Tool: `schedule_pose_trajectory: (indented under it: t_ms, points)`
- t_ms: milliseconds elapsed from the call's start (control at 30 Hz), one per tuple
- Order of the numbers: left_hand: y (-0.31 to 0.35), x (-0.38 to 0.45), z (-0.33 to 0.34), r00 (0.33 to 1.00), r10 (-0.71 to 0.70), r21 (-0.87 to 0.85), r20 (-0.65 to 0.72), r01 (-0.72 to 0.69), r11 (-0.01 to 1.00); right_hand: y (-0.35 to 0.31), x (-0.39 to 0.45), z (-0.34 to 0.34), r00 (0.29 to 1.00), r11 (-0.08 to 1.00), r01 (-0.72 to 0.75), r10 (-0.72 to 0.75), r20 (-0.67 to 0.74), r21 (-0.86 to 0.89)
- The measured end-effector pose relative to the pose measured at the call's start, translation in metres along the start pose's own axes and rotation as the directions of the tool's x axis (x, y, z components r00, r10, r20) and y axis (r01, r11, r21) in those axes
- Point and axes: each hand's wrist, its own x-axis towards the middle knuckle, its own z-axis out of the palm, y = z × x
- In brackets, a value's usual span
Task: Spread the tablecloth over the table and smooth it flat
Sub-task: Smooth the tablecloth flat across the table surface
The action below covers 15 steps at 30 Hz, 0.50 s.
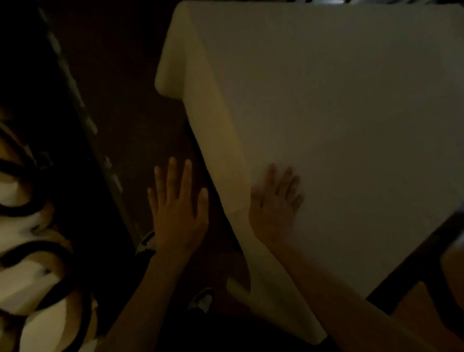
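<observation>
A pale cream tablecloth (pixel 342 104) covers the table and takes up the right and middle of the dim head view. Its left side hangs down over the table's edge, with corners drooping at the far left and at the bottom. My right hand (pixel 276 208) lies flat on the cloth near the table's left edge, fingers straight and slightly spread. My left hand (pixel 179 207) is off the table to the left, in the air over the dark floor, with its fingers straight and spread, touching nothing.
Dark brown floor (pixel 132 100) lies left of the table. A cream surface with black curved bands (pixel 29 251) fills the lower left. Dark chair frames (pixel 428 260) stand at the table's lower right. My shoe (pixel 203 300) shows below the hands.
</observation>
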Motion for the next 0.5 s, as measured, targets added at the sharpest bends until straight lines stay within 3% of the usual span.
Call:
schedule_pose_trajectory:
  t_ms: [100, 200, 300, 500]
  points:
    - [0.062, 0.048, -0.011, 0.965, 0.258, 0.077, 0.049, -0.262, 0.962, 0.01, 0.001, -0.015, 0.997, 0.992, -0.041, 0.033, 0.063, 0.118]
    - [0.129, 0.116, 0.005, 0.875, 0.458, 0.138, 0.155, -0.478, 0.867, 0.051, 0.032, -0.033, 0.956, 0.946, -0.291, 0.292, 0.011, 0.141]
    - [0.174, 0.176, 0.03, 0.829, 0.488, 0.214, 0.273, -0.547, 0.81, 0.097, 0.065, -0.042, 0.828, 0.814, -0.558, 0.558, 0.05, 0.163]
    - [0.203, 0.249, 0.061, 0.741, 0.464, 0.404, 0.485, -0.66, 0.633, 0.145, 0.067, -0.037, 0.596, 0.583, -0.777, 0.803, -0.019, 0.236]
